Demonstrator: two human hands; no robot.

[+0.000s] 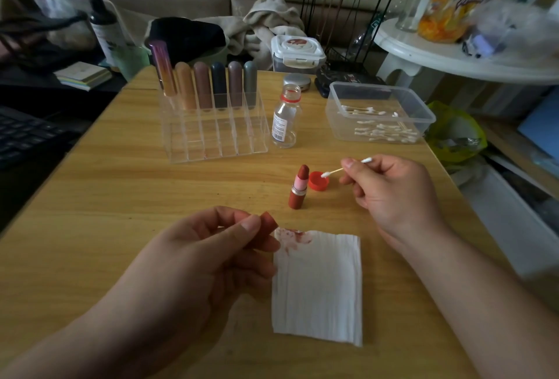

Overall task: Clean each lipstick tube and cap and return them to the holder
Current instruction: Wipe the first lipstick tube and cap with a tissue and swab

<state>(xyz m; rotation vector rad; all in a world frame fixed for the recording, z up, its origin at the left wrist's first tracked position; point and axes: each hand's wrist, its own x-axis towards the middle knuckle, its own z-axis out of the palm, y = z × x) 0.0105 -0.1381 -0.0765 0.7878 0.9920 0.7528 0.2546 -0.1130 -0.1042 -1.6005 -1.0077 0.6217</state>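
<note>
An uncapped lipstick tube (299, 188) stands upright on the wooden table (121, 185), its brown-red bullet raised. My left hand (211, 251) pinches its brown-red cap (267, 224) just left of a folded white tissue (317, 288) stained red at its top corner. My right hand (390, 188) pinches a cotton swab (341, 168), whose tip dips into a red bottle cap (318, 181) lying beside the tube. The clear acrylic holder (217, 133) behind has several capped lipsticks (208, 85) in its back row.
An open clear bottle (284, 118) stands right of the holder. A plastic box of cotton swabs (378, 115) sits at the right rear. A keyboard (24, 133) lies off the table's left edge. A wipes tub (298, 51) and clutter lie behind.
</note>
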